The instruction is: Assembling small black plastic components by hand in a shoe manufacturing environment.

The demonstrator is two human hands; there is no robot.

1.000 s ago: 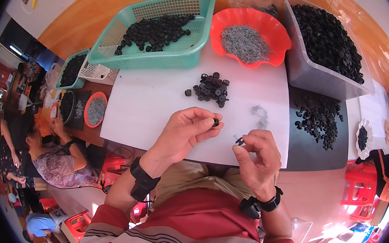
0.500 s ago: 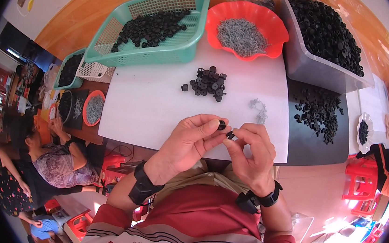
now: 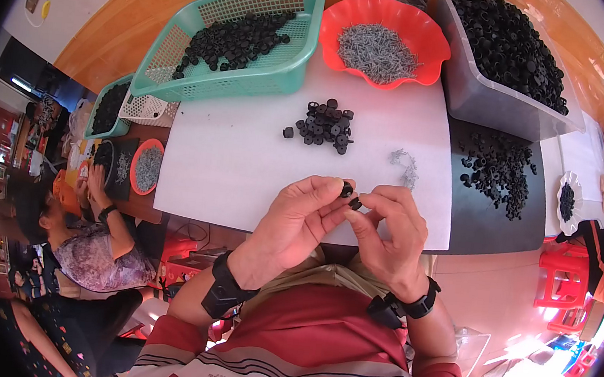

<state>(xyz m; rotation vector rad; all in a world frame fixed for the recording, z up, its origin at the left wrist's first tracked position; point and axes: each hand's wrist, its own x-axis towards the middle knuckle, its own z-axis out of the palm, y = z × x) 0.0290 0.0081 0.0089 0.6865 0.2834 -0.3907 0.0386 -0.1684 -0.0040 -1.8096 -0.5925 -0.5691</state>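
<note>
Head view: the left hand (image 3: 297,221) and right hand (image 3: 392,230) meet above the near edge of the white table (image 3: 239,161), fingers of each pinching a small black plastic cap (image 3: 346,190), another cap (image 3: 355,203) touching it.

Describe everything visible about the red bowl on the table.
The red bowl is shallow, glossy, plastic-looking, with a wavy scalloped rim. It sits upright at the far side of the white table, between the green basket and the grey bin, close against both. A heap of small grey metal pins fills its middle. No hand touches it.
</note>
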